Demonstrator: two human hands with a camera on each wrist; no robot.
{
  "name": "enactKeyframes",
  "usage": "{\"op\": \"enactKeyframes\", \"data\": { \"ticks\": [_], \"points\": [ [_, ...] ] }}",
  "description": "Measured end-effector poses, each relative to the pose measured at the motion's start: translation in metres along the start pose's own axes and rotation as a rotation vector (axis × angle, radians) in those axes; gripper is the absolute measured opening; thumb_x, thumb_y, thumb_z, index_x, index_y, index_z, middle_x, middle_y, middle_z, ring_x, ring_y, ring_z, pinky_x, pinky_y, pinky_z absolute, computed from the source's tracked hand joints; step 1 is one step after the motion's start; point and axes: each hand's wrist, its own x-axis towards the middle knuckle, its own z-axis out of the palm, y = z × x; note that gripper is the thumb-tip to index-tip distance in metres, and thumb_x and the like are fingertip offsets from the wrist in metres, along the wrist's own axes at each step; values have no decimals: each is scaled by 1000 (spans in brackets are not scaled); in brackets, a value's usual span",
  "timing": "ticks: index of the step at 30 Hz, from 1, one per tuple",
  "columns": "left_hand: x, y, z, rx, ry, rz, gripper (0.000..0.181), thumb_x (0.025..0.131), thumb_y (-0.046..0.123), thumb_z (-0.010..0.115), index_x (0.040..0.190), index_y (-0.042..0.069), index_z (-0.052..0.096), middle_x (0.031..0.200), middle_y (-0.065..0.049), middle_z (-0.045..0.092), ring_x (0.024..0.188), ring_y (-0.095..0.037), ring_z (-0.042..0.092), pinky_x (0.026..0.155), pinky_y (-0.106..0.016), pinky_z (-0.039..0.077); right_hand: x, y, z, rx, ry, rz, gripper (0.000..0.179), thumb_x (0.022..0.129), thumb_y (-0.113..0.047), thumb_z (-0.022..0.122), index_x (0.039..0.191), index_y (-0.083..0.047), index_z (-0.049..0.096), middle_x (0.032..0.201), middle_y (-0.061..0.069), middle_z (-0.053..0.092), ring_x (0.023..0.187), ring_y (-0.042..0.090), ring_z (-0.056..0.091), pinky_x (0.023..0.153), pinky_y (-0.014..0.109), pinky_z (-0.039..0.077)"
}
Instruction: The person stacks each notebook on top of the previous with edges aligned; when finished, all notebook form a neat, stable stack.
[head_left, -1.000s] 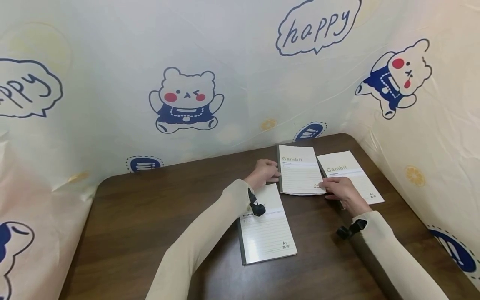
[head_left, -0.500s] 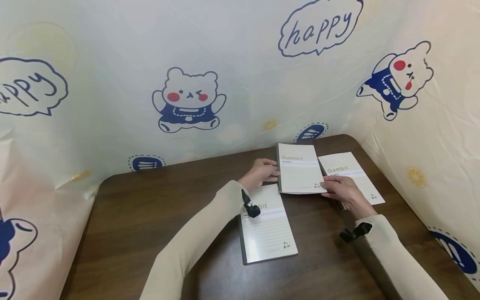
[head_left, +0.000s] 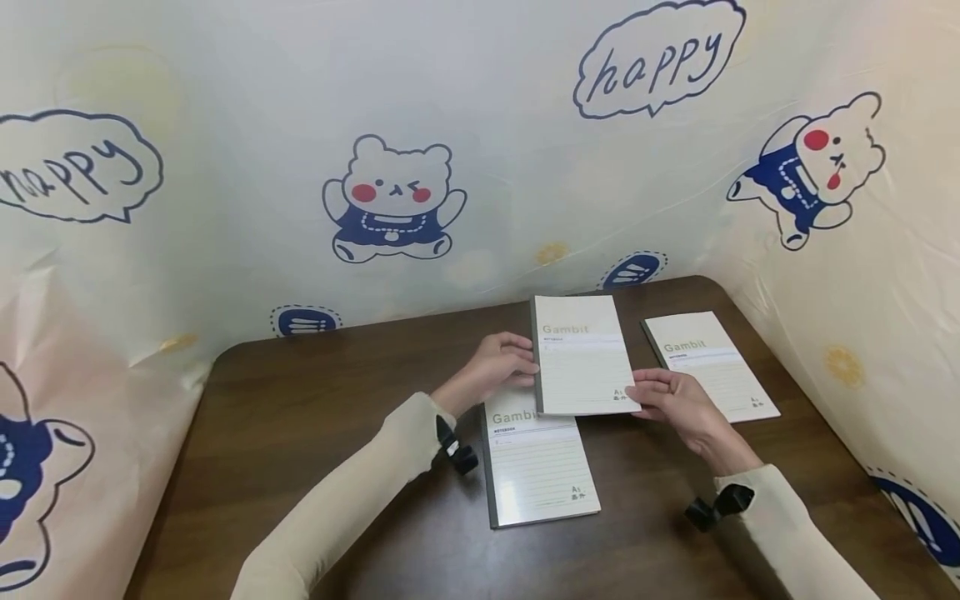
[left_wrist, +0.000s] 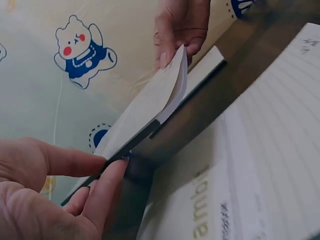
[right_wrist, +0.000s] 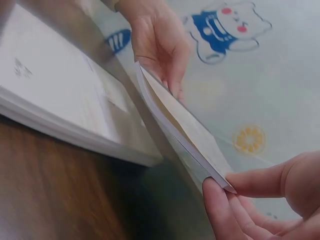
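Note:
Between both hands a white notebook (head_left: 585, 358) with a dark spine and "Gambit" lettering is held above the table. My left hand (head_left: 491, 367) pinches it at the spine edge, thumb and fingers on opposite sides, as the left wrist view shows. At the lower right corner, my right hand (head_left: 682, 408) pinches the cover and pages; in the right wrist view the page edges (right_wrist: 165, 122) fan slightly apart. Below it lies a matching notebook (head_left: 540, 475), its top part overlapped by the held one and the left hand. Another matching notebook (head_left: 712, 367) lies to the right.
The dark wooden table (head_left: 300, 433) has rounded back corners. A pale curtain (head_left: 495, 167) printed with cartoon bears and "happy" bubbles hangs close behind and along both sides. Black camera straps (head_left: 457, 450) sit on both wrists.
The held notebook has come up off the back of the table and moved left and nearer, over the front notebook, away from the right one. Both hands moved along with it.

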Motion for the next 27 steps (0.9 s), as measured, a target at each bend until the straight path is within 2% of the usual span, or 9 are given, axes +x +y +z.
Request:
{"op": "enactKeyframes", "data": {
  "ticks": [5,14,22,27],
  "points": [
    [-28,-14,-15,69,-12,52,50,87,-5,78,131,-4,55,124,-24,67,90,-24,75,89,-38,64,-11,3,15,-18,-47,-24,51,101,-11,67,140,15,46,102,0,75,87,5,71,79,24,63],
    [-72,-42,-28,64,-9,90,38,89,-6,76,121,-8,57,99,-16,72,78,-16,75,80,-35,66,-33,21,40,-21,-118,26,47,98,-10,72,133,13,52,99,2,72,84,7,69,73,25,63],
    [-100,-66,-34,45,4,78,36,85,-8,77,115,-11,57,91,-15,73,76,-17,74,77,-35,66,-49,40,56,13,-193,31,45,96,-10,74,128,14,53,98,2,71,83,6,70,70,24,61],
    [-107,-79,-38,53,17,73,38,84,-7,78,115,-12,57,90,-15,74,76,-17,75,77,-36,66,-54,45,64,16,-207,34,44,96,-9,74,128,14,53,100,5,70,84,7,70,71,24,62]
  ]
}}
